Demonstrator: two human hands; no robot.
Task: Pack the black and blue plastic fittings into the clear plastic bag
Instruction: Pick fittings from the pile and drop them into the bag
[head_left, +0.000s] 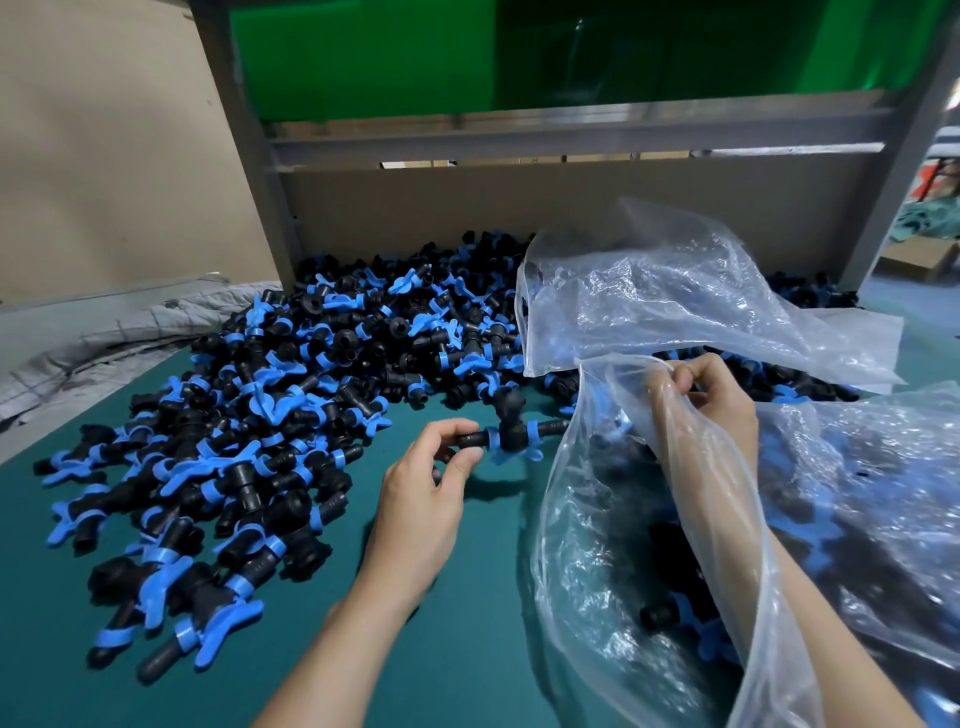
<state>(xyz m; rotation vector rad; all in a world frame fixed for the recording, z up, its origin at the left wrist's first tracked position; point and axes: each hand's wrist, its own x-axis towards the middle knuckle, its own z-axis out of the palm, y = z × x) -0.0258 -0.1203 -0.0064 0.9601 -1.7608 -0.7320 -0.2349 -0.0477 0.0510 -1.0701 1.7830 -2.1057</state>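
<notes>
A big heap of black and blue plastic fittings (291, 395) covers the left and middle of the green table (457, 649). My left hand (426, 493) pinches one end of a T-shaped black fitting with blue collars (511, 431), held just above the table, its far end at the bag's mouth. My right hand (711, 400) grips the rim of the clear plastic bag (649, 519) and holds the mouth open; the forearm lies partly under the film. Several fittings show dimly inside the bag.
A second, crumpled clear bag (675, 291) lies over the heap at the back right. A brown cardboard wall (467, 208) and a grey metal frame (519, 140) close the back. Grey quilted cloth (104, 343) lies at the left.
</notes>
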